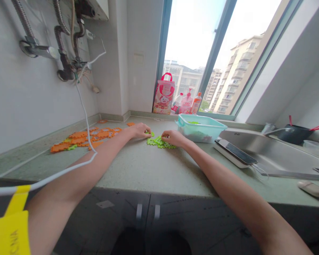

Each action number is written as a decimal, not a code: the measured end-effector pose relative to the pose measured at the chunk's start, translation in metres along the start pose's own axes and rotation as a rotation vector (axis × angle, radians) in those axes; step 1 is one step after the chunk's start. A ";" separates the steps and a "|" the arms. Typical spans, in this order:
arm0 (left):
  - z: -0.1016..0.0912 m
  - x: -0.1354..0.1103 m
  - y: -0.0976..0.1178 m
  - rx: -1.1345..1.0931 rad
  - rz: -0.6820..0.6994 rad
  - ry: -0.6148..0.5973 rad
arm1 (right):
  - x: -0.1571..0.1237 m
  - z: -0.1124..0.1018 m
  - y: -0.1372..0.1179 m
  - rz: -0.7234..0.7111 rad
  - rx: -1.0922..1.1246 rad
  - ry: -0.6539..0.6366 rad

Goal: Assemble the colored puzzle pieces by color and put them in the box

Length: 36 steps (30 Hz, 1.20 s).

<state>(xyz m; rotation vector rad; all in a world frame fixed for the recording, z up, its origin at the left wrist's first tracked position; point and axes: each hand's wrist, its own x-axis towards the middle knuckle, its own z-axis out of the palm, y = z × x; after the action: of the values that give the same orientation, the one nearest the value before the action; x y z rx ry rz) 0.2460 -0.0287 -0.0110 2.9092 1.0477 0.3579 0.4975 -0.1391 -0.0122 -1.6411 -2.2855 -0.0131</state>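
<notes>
Two bare hands are working above a pale counter (149, 170), standing apart from each other with a narrow gap between them. The left hand (140, 130) is bringing its bent fingertips against a small green notched piece (152, 134); whether the fingers are clamping it, one cannot tell. The right hand (173, 137) is resting its curled fingers on a cluster of green notched pieces (159, 143), which is lying flat on the counter just below the gap; its grip, too, is remaining indistinct at this scale. Left of the left hand, orange notched pieces (78, 136) are lying in an overlapping spread, with a few green bits showing among them. Beyond the right wrist, a teal plastic tub (218, 130) is holding a green piece near its far side and darker contents below. A phone (235, 152) is lying on a white case-like object beside the steel sink (268, 156). A white cable (42, 183) is crossing in front of the left forearm, a yellow tag (12, 232) hanging at its near end. By the window, a pink bag (164, 97) is standing left of a pink pump bottle (186, 103) and an orange-capped bottle (196, 103).
</notes>
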 end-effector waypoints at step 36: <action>-0.029 -0.013 0.026 -0.137 -0.149 -0.227 | -0.003 -0.006 0.008 -0.118 -0.058 0.068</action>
<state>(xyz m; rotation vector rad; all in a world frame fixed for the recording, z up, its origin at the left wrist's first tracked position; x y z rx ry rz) 0.2461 -0.0582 0.0171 2.6541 1.1439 0.0870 0.5068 -0.1402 -0.0085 -1.5060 -2.3471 -0.1613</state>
